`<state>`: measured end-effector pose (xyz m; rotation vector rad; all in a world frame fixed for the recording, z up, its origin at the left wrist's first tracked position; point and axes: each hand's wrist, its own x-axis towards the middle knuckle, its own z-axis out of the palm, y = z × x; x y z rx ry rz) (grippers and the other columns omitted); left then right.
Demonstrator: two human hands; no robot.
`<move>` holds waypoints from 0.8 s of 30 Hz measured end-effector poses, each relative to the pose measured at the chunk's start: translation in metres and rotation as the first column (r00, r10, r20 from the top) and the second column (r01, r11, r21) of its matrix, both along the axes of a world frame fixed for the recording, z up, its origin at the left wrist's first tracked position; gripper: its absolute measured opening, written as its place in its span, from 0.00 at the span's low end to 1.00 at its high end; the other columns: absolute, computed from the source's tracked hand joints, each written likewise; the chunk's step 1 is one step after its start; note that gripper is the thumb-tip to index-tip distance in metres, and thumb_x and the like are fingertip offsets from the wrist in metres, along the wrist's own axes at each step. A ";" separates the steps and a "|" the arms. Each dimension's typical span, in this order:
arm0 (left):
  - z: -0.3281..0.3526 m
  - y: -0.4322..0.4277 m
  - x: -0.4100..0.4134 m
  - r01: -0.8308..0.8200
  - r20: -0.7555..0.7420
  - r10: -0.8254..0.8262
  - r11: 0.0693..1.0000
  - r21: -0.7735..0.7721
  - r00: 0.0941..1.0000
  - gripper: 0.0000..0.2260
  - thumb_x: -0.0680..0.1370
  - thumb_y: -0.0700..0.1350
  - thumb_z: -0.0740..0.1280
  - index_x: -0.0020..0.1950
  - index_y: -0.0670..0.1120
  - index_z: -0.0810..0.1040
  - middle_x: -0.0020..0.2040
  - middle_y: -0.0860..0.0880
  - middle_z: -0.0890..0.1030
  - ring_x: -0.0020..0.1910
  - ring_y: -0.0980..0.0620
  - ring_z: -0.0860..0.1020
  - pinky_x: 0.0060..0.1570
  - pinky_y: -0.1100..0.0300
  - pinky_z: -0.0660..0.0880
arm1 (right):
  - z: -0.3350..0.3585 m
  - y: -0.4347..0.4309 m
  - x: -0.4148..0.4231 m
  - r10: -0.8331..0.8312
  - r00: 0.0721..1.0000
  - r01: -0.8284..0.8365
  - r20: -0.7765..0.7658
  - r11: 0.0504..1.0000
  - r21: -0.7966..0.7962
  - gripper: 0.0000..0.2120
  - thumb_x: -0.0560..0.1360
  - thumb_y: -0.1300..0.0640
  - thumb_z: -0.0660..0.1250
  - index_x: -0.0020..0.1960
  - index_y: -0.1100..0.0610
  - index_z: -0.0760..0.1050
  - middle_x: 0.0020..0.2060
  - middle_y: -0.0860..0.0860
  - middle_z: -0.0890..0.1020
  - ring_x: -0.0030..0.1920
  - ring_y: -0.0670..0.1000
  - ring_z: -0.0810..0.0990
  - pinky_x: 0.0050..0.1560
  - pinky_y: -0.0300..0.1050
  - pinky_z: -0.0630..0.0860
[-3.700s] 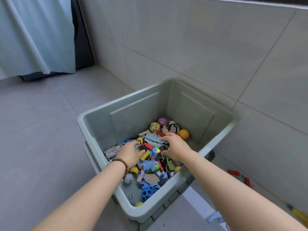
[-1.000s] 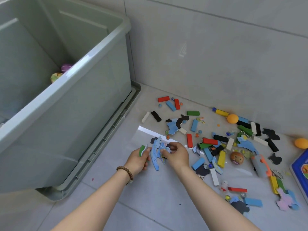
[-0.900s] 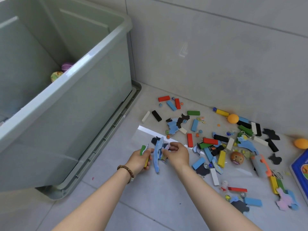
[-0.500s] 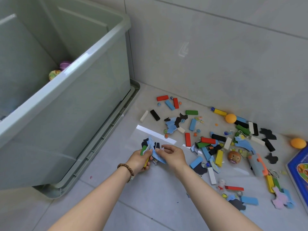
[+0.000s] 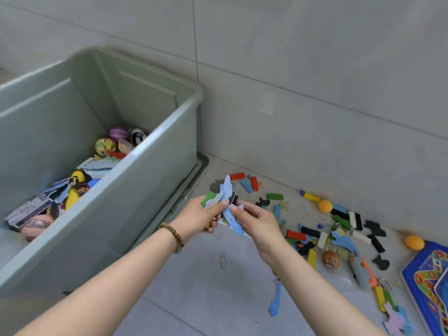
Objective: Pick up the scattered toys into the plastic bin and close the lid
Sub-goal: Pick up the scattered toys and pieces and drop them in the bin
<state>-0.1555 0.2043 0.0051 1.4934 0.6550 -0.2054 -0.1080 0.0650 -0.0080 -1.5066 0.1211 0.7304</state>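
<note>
Together my left hand (image 5: 202, 218) and right hand (image 5: 254, 220) pinch a bunch of flat blue foam puzzle pieces (image 5: 229, 207) above the floor, just beside the grey-green plastic bin (image 5: 145, 170).

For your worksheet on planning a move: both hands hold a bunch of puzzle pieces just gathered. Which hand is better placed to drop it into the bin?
Left, probably. The left hand is nearer the bin, which stands open on its side, and grips most of the puzzle pieces; the right hand pinches only their edge.
</note>
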 end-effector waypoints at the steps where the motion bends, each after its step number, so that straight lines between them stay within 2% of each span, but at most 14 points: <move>1: 0.028 0.012 0.001 0.001 0.052 -0.003 0.999 0.046 0.999 0.09 0.78 0.47 0.65 0.40 0.44 0.71 0.30 0.50 0.71 0.22 0.57 0.68 0.23 0.68 0.67 | 0.025 0.011 0.004 0.028 0.999 -0.029 0.035 0.999 0.034 0.15 0.72 0.55 0.72 0.57 0.56 0.77 0.47 0.52 0.84 0.42 0.47 0.81 0.32 0.30 0.74; 3: 0.080 0.039 -0.002 -0.022 0.148 0.003 0.992 0.127 0.989 0.09 0.78 0.48 0.65 0.41 0.44 0.73 0.29 0.50 0.72 0.23 0.57 0.69 0.23 0.67 0.69 | 0.072 0.038 0.006 0.088 0.988 -0.099 0.127 0.991 0.087 0.15 0.72 0.54 0.71 0.57 0.55 0.77 0.48 0.52 0.84 0.44 0.47 0.81 0.37 0.34 0.77; 6: 0.132 0.091 -0.022 -0.107 0.226 0.061 0.974 0.200 0.972 0.09 0.77 0.48 0.66 0.40 0.45 0.74 0.30 0.50 0.73 0.22 0.58 0.71 0.23 0.67 0.70 | 0.124 0.096 -0.003 0.160 0.958 -0.197 0.240 0.971 0.139 0.12 0.73 0.56 0.71 0.55 0.54 0.77 0.42 0.47 0.83 0.38 0.40 0.81 0.39 0.32 0.77; 9: 0.154 0.147 -0.050 -0.238 0.227 0.193 0.952 0.191 0.955 0.11 0.77 0.50 0.66 0.38 0.46 0.73 0.30 0.50 0.73 0.23 0.58 0.71 0.23 0.68 0.70 | 0.151 0.165 -0.021 0.266 0.933 -0.309 0.241 0.937 0.164 0.10 0.73 0.56 0.70 0.54 0.53 0.77 0.41 0.46 0.82 0.39 0.41 0.80 0.37 0.31 0.78; 12: 0.148 0.203 -0.072 -0.311 0.157 0.285 0.935 0.173 0.946 0.13 0.77 0.55 0.65 0.40 0.47 0.76 0.35 0.50 0.77 0.32 0.56 0.75 0.30 0.66 0.74 | 0.159 0.225 -0.030 0.347 0.902 -0.383 0.258 0.918 0.105 0.11 0.73 0.56 0.70 0.54 0.56 0.79 0.44 0.49 0.83 0.42 0.45 0.80 0.46 0.40 0.80; 14: 0.137 0.233 -0.086 -0.319 0.071 0.312 0.938 0.139 0.947 0.19 0.74 0.62 0.63 0.51 0.48 0.79 0.50 0.49 0.81 0.48 0.50 0.80 0.49 0.58 0.79 | 0.154 0.253 -0.027 0.368 0.868 -0.386 0.332 0.922 -0.014 0.14 0.73 0.56 0.70 0.57 0.59 0.78 0.48 0.52 0.82 0.44 0.47 0.79 0.47 0.44 0.80; 15: 0.131 0.245 -0.092 -0.292 0.004 0.296 0.940 0.176 0.955 0.25 0.74 0.65 0.61 0.59 0.49 0.77 0.59 0.50 0.78 0.58 0.48 0.77 0.60 0.54 0.74 | 0.150 0.260 -0.024 0.406 0.816 -0.381 0.412 0.913 -0.144 0.15 0.74 0.55 0.70 0.59 0.60 0.78 0.50 0.52 0.82 0.47 0.48 0.80 0.50 0.45 0.79; 16: 0.125 0.254 -0.101 -0.231 -0.064 0.257 0.934 0.271 0.964 0.28 0.75 0.66 0.58 0.67 0.48 0.73 0.64 0.51 0.74 0.66 0.47 0.72 0.66 0.53 0.68 | 0.147 0.262 -0.020 0.470 0.735 -0.361 0.489 0.882 -0.304 0.16 0.75 0.53 0.68 0.60 0.58 0.77 0.53 0.52 0.82 0.52 0.49 0.79 0.55 0.46 0.77; 17: 0.116 0.264 -0.107 -0.176 -0.120 0.237 0.908 0.381 0.964 0.29 0.77 0.64 0.54 0.70 0.46 0.69 0.68 0.49 0.71 0.69 0.47 0.68 0.67 0.55 0.64 | 0.144 0.260 -0.016 0.544 0.637 -0.328 0.546 0.832 -0.447 0.16 0.75 0.51 0.66 0.60 0.56 0.77 0.56 0.50 0.81 0.56 0.49 0.78 0.59 0.45 0.74; 19: 0.100 0.275 -0.119 -0.102 -0.198 0.249 0.828 0.551 0.948 0.29 0.80 0.61 0.51 0.71 0.42 0.68 0.70 0.45 0.70 0.69 0.46 0.68 0.66 0.57 0.63 | 0.136 0.247 -0.010 0.661 0.487 -0.280 0.571 0.737 -0.615 0.15 0.77 0.49 0.63 0.62 0.53 0.75 0.61 0.48 0.77 0.63 0.49 0.74 0.64 0.45 0.69; 21: 0.092 0.273 -0.125 -0.078 -0.202 0.251 0.787 0.612 0.947 0.29 0.80 0.60 0.51 0.71 0.39 0.66 0.70 0.42 0.70 0.68 0.45 0.69 0.65 0.56 0.64 | 0.123 0.229 -0.001 0.771 0.361 -0.220 0.525 0.617 -0.755 0.17 0.78 0.46 0.60 0.64 0.50 0.73 0.67 0.48 0.73 0.69 0.50 0.68 0.71 0.50 0.60; 22: 0.094 0.265 -0.125 -0.074 -0.189 0.241 0.780 0.622 0.952 0.29 0.80 0.60 0.52 0.72 0.40 0.64 0.72 0.43 0.68 0.70 0.45 0.67 0.67 0.56 0.63 | 0.117 0.220 0.004 0.826 0.302 -0.179 0.476 0.539 -0.823 0.19 0.78 0.44 0.58 0.66 0.49 0.71 0.70 0.48 0.69 0.72 0.50 0.62 0.74 0.52 0.52; 24: 0.094 0.248 -0.119 -0.048 -0.154 0.185 0.776 0.629 0.971 0.29 0.80 0.59 0.53 0.74 0.42 0.61 0.74 0.46 0.65 0.72 0.48 0.64 0.70 0.57 0.61 | 0.106 0.204 0.012 0.880 0.250 -0.171 0.404 0.451 -0.876 0.22 0.79 0.40 0.53 0.69 0.46 0.67 0.75 0.46 0.59 0.76 0.48 0.48 0.75 0.53 0.40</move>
